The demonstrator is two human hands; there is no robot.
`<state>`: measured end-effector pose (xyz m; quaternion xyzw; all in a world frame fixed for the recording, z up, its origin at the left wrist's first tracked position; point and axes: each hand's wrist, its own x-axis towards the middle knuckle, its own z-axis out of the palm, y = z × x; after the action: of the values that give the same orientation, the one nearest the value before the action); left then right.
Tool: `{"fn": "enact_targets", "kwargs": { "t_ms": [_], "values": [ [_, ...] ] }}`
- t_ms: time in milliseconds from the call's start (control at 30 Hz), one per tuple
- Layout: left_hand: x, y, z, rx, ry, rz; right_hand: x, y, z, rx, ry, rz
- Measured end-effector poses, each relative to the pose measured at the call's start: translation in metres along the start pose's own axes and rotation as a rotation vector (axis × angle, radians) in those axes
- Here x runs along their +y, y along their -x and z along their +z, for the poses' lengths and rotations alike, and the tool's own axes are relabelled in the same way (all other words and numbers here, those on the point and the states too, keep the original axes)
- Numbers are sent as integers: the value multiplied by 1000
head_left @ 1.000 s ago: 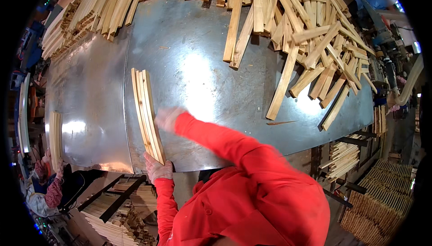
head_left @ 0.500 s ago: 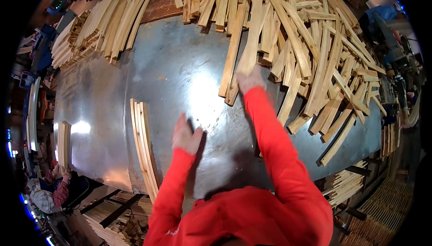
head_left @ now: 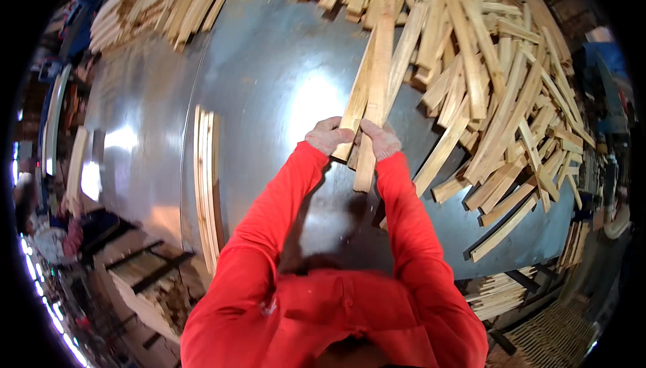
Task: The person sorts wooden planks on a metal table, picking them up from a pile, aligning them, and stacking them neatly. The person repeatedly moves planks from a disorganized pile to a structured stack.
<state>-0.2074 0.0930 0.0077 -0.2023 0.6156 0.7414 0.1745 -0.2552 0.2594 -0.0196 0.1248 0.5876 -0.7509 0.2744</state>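
Observation:
In front of me, my left hand (head_left: 330,137) closes around the near end of a pale wooden slat (head_left: 358,90) that slants away over the metal table. My right hand (head_left: 381,140) grips another wooden slat (head_left: 381,58) from its right side, and this one overlaps the first. Its near end sticks out toward me past both hands. Just right of these two, a third slat (head_left: 408,48) reaches down from the pile to my right hand; whether the hand touches it is unclear.
A loose pile of slats (head_left: 501,146) covers the right of the metal table (head_left: 262,65). A small row of slats (head_left: 207,179) lies to the left, and a stack (head_left: 158,1) stands far left. Another person (head_left: 57,237) holds a wood piece at the left edge.
My left hand has moved up and right from the bare table onto a slat. My right hand has come nearer, drawing its slat toward me. The view has shifted too.

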Motion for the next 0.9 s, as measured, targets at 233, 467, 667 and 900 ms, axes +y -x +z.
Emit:
{"fn": "enact_targets", "kwargs": {
  "t_ms": [233,467,667,900],
  "values": [
    [-113,194,-65,147,409,-86,76,107,31,-285,-86,97],
    [-164,209,-24,298,178,141,139,125,94,109,871,-191],
    [-162,246,-63,-116,1077,86,91,149,76,-241,-209,279],
    [-176,251,-55,61,817,67,125,176,75,-327,-156,327]
  ]
}}
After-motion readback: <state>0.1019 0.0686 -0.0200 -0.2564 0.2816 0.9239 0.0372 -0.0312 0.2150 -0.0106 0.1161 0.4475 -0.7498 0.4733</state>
